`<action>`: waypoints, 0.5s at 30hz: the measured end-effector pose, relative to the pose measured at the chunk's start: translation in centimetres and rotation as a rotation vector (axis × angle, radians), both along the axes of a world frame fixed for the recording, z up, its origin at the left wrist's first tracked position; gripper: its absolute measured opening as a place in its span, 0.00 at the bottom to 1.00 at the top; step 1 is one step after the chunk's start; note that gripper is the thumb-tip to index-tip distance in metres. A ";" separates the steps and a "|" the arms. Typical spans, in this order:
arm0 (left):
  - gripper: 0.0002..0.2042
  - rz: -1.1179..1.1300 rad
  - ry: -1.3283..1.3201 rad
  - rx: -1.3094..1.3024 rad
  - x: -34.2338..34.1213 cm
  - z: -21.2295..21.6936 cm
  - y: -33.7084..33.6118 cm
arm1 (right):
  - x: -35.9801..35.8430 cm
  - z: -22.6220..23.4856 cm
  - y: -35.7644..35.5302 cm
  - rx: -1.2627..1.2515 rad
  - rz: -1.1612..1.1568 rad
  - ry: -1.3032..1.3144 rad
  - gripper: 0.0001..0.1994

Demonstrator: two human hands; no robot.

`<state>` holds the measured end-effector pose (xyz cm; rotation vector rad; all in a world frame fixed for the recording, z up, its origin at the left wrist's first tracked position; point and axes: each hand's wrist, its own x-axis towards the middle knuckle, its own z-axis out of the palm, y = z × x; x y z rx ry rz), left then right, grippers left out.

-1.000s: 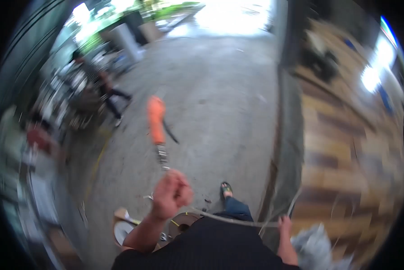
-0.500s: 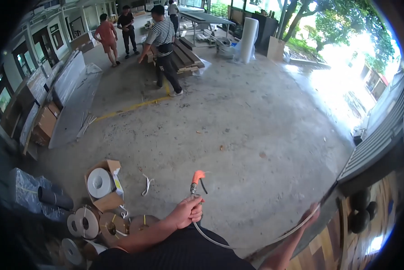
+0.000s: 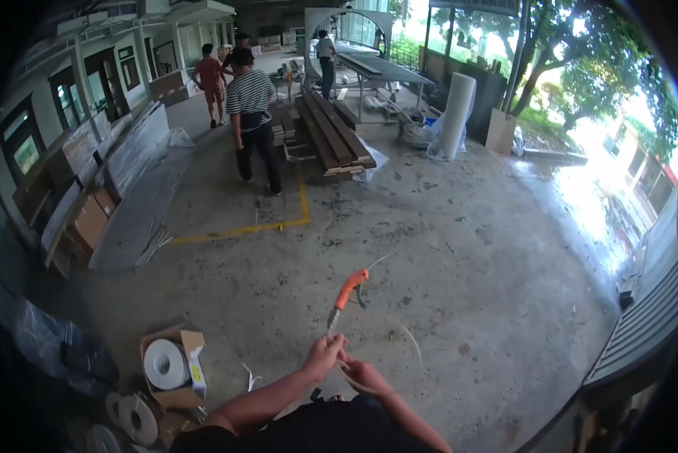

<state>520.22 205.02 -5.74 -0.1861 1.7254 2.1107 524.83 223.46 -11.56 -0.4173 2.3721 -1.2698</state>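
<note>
Movement since the earlier frame: we note that the right hand [image 3: 365,375] has come in from the far right to just beside the left hand [image 3: 324,357].
Orange air blow gun [image 3: 349,290]: we find it beyond the hands, above the concrete floor [image 3: 429,226], tilted to the right, its thin nozzle [image 3: 381,260] pointing away and its dark trigger [image 3: 361,295] on the right side.
Left hand: closed around the pale hose [image 3: 359,386], just below the metal fitting [image 3: 333,318].
Right hand: fingers curled on the hose, near the left hand's fingertips; we cannot tell the exact grip.
Cardboard box [image 3: 196,355]: open on the floor at lower left, a white coiled roll [image 3: 153,370] inside.
Board stack [image 3: 331,136]: dark boards ahead, near a person in a striped shirt [image 3: 250,100].
Yellow floor line [image 3: 233,232]: we see it turn a corner before the stack.
</note>
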 end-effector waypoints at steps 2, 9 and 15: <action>0.17 0.124 -0.001 0.084 -8.3 7.1 0.3 | -4.3 -1.6 5.1 0.004 -0.187 -0.059 0.13; 0.16 0.609 0.178 0.210 -41.3 5.0 -8.1 | -12.4 -10.8 24.2 0.132 -0.839 -0.652 0.24; 0.16 0.919 0.078 -0.029 -57.5 4.9 -14.4 | -42.0 -12.0 28.5 0.493 -0.903 0.042 0.23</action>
